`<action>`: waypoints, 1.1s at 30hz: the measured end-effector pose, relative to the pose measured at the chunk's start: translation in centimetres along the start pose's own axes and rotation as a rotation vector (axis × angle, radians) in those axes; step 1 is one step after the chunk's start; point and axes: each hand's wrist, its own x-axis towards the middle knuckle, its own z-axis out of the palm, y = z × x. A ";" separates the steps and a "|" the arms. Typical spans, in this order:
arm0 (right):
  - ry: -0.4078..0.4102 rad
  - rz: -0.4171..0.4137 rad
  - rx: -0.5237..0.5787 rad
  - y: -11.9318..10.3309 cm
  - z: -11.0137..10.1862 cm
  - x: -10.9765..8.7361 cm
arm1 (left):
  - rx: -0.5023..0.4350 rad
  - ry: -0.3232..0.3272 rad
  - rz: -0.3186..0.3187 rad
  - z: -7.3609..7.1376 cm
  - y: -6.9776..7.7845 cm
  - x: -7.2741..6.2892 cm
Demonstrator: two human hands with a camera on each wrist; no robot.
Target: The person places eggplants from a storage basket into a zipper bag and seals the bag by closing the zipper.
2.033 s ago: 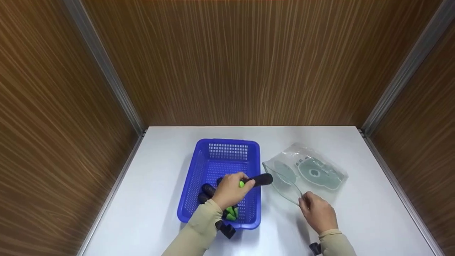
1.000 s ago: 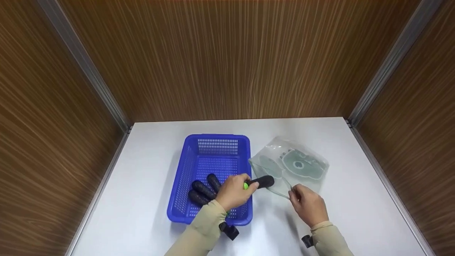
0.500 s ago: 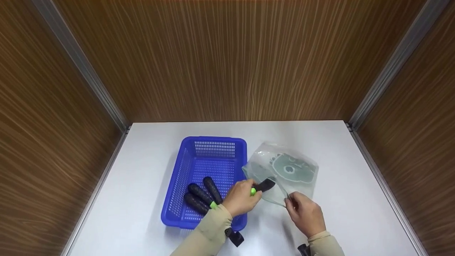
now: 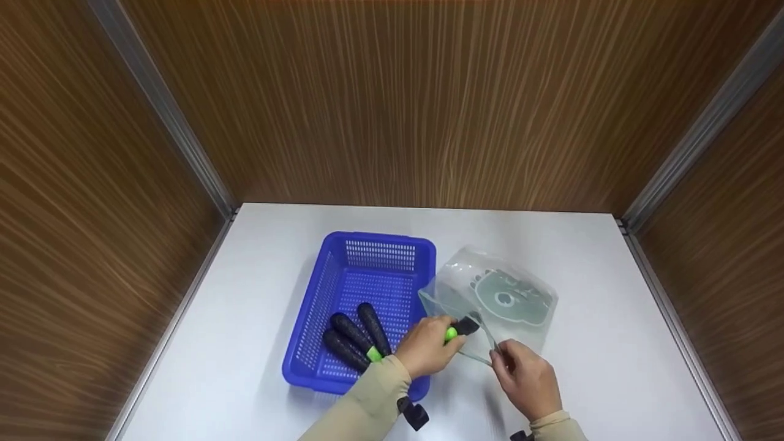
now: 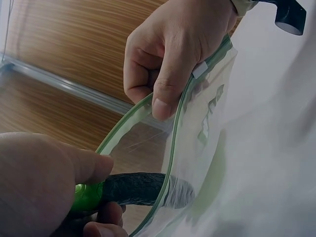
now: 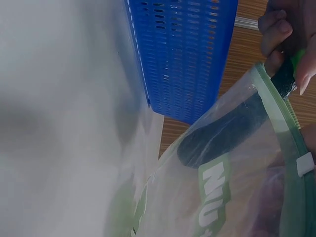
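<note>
My left hand (image 4: 429, 348) grips a long, dark eggplant (image 6: 217, 138) by its bright green cap end. The body of this eggplant reaches through the mouth of a clear zip bag (image 4: 520, 288), and in the right wrist view it shows through the plastic. My right hand (image 4: 528, 376) pinches the bag's green zip edge near the white slider (image 5: 200, 70), and the mouth stands parted. Left of the bag, a blue perforated basket (image 4: 304, 318) holds several more dark eggplants (image 4: 346, 350) with green caps, partly hidden behind my left wrist.
The basket and bag stand side by side on a white table (image 4: 257, 275), the bag's left corner overlapping the basket's right rim in the head view. Brown wood-grain panels (image 4: 429, 104) enclose the back and sides, with metal strips (image 4: 177, 116) at the corners.
My left hand has moved right from over the basket, carrying the eggplant into the bag's mouth. My right hand has kept its pinch on the bag's edge, drawing the bag nearer the basket.
</note>
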 end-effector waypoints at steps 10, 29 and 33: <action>0.017 0.021 0.020 -0.4 0.1 -0.9 | 0.017 -0.069 0.022 1.1 -0.2 0.4; 0.014 -0.092 0.049 -0.2 -0.3 -0.3 | 0.014 -0.076 0.086 1.0 -1.5 1.4; 0.026 -0.093 0.037 0.0 -0.7 -0.8 | -0.008 -0.096 0.083 1.2 -1.4 1.5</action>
